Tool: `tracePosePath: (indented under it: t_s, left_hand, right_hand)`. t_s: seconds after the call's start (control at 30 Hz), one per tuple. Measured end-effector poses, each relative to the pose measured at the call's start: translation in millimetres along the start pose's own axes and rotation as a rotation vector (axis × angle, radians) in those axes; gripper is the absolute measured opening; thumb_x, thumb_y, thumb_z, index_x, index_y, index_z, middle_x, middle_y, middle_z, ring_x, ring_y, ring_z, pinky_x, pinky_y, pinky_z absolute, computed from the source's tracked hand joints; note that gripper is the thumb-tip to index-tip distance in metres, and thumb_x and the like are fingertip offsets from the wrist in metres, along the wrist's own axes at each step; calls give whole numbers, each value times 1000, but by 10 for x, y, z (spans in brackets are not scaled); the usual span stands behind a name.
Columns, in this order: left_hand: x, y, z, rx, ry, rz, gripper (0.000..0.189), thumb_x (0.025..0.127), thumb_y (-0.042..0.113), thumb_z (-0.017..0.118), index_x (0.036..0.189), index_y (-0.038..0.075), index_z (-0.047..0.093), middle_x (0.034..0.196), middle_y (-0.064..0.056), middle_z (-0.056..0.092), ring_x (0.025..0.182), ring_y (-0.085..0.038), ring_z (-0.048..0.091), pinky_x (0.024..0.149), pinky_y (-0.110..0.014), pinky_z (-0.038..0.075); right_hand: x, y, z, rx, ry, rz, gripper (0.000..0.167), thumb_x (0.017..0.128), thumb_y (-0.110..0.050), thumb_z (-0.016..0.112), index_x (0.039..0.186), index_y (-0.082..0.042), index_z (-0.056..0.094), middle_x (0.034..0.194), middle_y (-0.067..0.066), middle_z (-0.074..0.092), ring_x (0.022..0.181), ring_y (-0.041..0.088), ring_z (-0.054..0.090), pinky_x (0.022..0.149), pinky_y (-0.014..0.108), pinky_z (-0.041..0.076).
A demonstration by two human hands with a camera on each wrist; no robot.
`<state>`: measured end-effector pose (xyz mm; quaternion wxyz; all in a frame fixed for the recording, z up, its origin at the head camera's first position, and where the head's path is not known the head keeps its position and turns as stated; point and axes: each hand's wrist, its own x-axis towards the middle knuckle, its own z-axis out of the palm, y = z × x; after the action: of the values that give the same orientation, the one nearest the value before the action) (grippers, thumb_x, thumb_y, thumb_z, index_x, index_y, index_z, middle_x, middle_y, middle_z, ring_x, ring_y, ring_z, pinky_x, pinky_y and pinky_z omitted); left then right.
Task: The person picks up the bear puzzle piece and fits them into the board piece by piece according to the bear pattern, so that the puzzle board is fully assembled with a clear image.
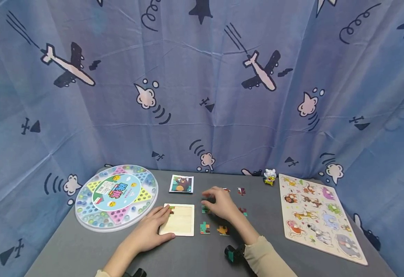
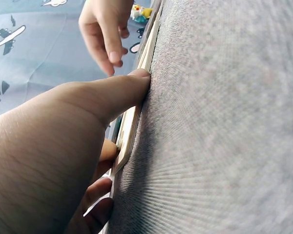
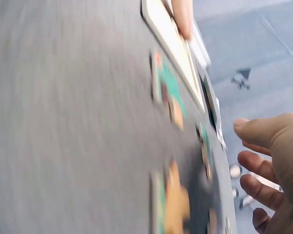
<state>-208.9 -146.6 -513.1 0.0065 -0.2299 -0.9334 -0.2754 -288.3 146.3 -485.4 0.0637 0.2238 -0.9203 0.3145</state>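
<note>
My left hand [image 1: 151,227] rests at the left side of a shallow wooden puzzle tray [image 1: 184,224]. In the left wrist view its straight thumb [image 2: 122,95] touches the tray's near edge. One puzzle piece [image 1: 172,210] lies in the tray's upper left corner, partly under the fingertips. My right hand [image 1: 221,204] hovers over loose jigsaw pieces right of the tray, fingers loosely bent, and the right wrist view shows nothing between them. Near it lie a green piece [image 1: 204,228], an orange piece [image 1: 223,230] and a dark red piece [image 1: 241,191]. Others are partly hidden beneath the hand.
Behind the tray lies a bear picture card [image 1: 182,184]. A round marble game board [image 1: 84,215] stands at the left. On the right lies a wooden animal board [image 1: 293,225], with a small toy figure [image 1: 269,176] by its far corner. A patterned curtain [image 1: 188,127] hangs behind the table.
</note>
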Motion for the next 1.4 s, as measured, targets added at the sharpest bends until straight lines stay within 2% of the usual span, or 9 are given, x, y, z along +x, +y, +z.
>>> tracePosePath:
  t_s: [0.23, 0.53, 0.83, 1.0, 1.13, 1.4]
  left_hand:
    - [-7, -20, 13, 3, 9, -4, 90, 91, 54, 78, 155, -2, 50, 165, -16, 46, 153, -43, 38, 121, -65, 34]
    - [5, -21, 37, -4, 26, 31, 89, 89, 50, 81, 151, -7, 53, 163, -23, 45, 153, -45, 39, 122, -64, 35]
    - [15, -10, 31, 1, 15, 54, 85, 91, 47, 81, 149, -9, 55, 162, -25, 46, 151, -46, 41, 120, -65, 36]
    - [16, -12, 33, -9, 0, 32, 87, 92, 48, 80, 152, -8, 52, 164, -25, 43, 153, -45, 39, 119, -72, 34]
    - [14, -16, 36, -17, -8, 11, 88, 93, 49, 79, 154, -7, 49, 165, -25, 40, 154, -45, 37, 116, -77, 31]
    - [4, -24, 38, -30, -14, -6, 89, 93, 50, 78, 156, -6, 47, 167, -25, 38, 156, -44, 34, 116, -78, 30]
  right_hand:
    - [-32, 323, -211, -19, 56, 53, 23, 95, -13, 81, 116, -6, 80, 109, 7, 74, 101, 27, 68, 89, 50, 58]
    - [-20, 656, -393, -51, 88, 100, 26, 93, -13, 82, 118, -4, 79, 114, 11, 73, 105, 34, 68, 93, 55, 57]
    - [15, 871, -469, -98, 42, 25, 27, 94, -16, 82, 117, -2, 79, 115, 14, 74, 109, 37, 65, 95, 58, 53]
    - [52, 961, -520, -93, -10, -14, 28, 94, -16, 81, 119, -2, 78, 116, 14, 74, 112, 40, 64, 97, 61, 50]
    - [76, 1058, -528, -81, -36, -40, 30, 95, -17, 81, 121, -2, 78, 116, 13, 74, 112, 38, 65, 96, 59, 53]
    - [96, 1146, -523, -35, -55, -46, 29, 95, -14, 80, 121, -2, 77, 117, 13, 73, 111, 37, 66, 95, 57, 56]
